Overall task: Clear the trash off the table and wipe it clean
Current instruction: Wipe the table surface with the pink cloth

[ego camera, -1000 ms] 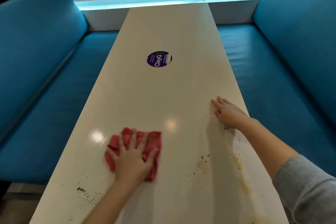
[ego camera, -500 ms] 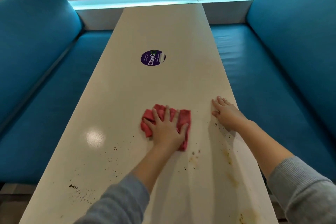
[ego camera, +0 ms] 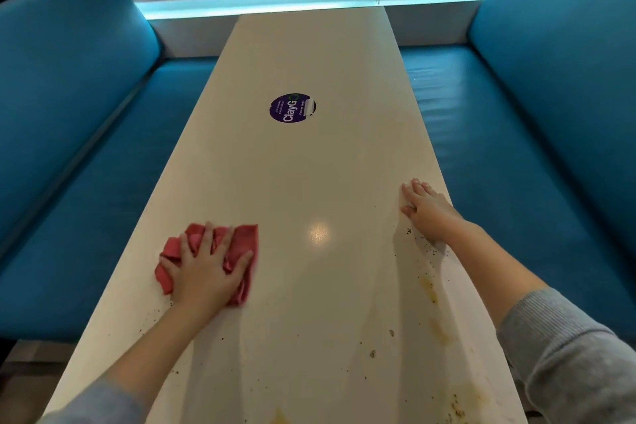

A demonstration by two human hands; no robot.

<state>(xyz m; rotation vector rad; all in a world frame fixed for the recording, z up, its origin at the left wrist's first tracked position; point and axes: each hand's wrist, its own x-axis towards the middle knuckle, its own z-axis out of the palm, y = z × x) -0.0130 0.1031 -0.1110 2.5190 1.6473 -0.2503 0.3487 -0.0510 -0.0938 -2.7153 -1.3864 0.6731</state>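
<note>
Cloth (ego camera: 242,240) and left hand (ego camera: 205,270) have slid leftward across table (ego camera: 309,165).

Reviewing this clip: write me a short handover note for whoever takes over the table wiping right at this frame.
The left hand has its fingers spread and presses the crumpled red cloth onto the long cream table, near its left edge.
The right hand lies flat by the right edge, holding nothing.
Done: no loose trash in view; the far end, past the round purple sticker, looks free of marks.
Left: dark crumbs beside the right hand and across the near part, and yellowish smears along the near right side.
</note>
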